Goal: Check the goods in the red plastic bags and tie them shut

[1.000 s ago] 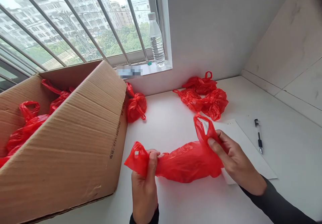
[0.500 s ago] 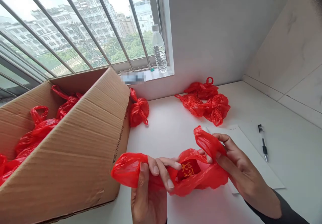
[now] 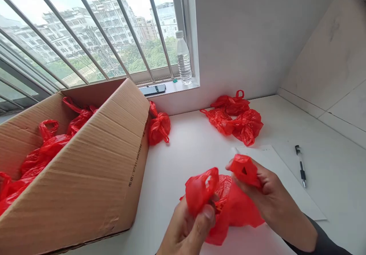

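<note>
The left hand [image 3: 191, 228] has its grip closed on one handle of a red plastic carrier bag [image 3: 243, 209]; the grip of the right hand [image 3: 276, 199] is closed on the other. The bag is between the hands, at the near part of the worktop [image 3: 168, 171]. A paper sheet [image 3: 288, 182] lies partly behind the right hand, with a pen [image 3: 301, 167] beside it. Three bunched red bags [image 3: 247, 123] sit near the wall [image 3: 237, 37]. A cardboard box [image 3: 94, 163] containing further red bags [image 3: 57, 144] stands at left.

Head-worn view, forward and down
From the head we look close over our left hand [image 3: 190, 230] and right hand [image 3: 273, 199], facing across the worktop [image 3: 174, 159] to the grey wall [image 3: 243, 37], the window [image 3: 100, 18] filling our upper left.
</note>
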Action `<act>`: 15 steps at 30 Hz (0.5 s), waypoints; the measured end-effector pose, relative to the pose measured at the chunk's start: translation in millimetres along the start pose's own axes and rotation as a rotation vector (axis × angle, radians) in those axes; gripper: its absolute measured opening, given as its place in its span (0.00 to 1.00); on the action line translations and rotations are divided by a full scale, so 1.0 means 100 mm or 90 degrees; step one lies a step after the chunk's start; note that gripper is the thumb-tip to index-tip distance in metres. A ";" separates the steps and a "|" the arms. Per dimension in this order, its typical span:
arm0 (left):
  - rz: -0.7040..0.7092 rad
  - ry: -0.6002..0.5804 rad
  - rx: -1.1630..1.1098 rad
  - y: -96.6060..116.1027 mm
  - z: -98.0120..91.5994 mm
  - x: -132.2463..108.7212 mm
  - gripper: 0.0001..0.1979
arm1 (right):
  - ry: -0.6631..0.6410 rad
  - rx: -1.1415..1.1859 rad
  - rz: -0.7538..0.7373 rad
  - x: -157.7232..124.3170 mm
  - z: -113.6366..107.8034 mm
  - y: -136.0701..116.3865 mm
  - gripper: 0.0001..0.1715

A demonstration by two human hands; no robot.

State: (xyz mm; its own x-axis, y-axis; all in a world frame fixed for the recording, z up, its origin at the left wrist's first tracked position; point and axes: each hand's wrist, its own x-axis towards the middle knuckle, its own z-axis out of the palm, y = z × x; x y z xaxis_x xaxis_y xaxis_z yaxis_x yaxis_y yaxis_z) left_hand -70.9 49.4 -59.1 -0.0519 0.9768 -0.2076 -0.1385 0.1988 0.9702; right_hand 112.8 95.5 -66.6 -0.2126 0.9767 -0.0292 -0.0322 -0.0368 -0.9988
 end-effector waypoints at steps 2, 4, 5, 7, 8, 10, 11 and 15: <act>0.003 -0.023 -0.115 0.04 -0.09 0.07 0.16 | 0.073 -0.034 -0.016 -0.01 -0.03 0.02 0.14; 0.034 -0.050 -0.225 0.09 -0.12 0.14 0.16 | 0.110 -0.040 -0.067 -0.03 -0.03 0.02 0.13; 0.031 -0.056 -0.264 0.12 -0.10 0.17 0.15 | 0.100 -0.032 -0.087 -0.04 -0.03 0.02 0.13; -0.015 -0.056 -0.276 0.14 -0.02 0.19 0.15 | 0.036 -0.022 -0.101 -0.07 -0.01 0.01 0.14; -0.039 -0.054 -0.248 0.13 0.03 0.18 0.14 | -0.012 -0.039 -0.097 -0.08 0.01 0.01 0.14; -0.039 -0.052 -0.166 0.09 0.14 0.16 0.18 | -0.081 -0.134 -0.079 -0.11 0.06 0.03 0.10; -0.010 -0.049 -0.116 0.06 0.19 0.14 0.24 | -0.085 -0.200 -0.075 -0.13 0.08 0.04 0.07; 0.120 -0.049 0.014 -0.09 0.26 0.06 0.36 | -0.022 -0.406 -0.138 -0.18 0.17 0.10 0.13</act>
State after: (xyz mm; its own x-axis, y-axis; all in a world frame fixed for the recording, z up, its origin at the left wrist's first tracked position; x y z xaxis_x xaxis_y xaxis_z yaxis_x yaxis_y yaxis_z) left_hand -44.0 55.8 -66.1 0.0012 0.9999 -0.0124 -0.1116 0.0124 0.9937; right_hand 99.8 73.7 -75.0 -0.2980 0.9402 0.1653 0.5030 0.3018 -0.8099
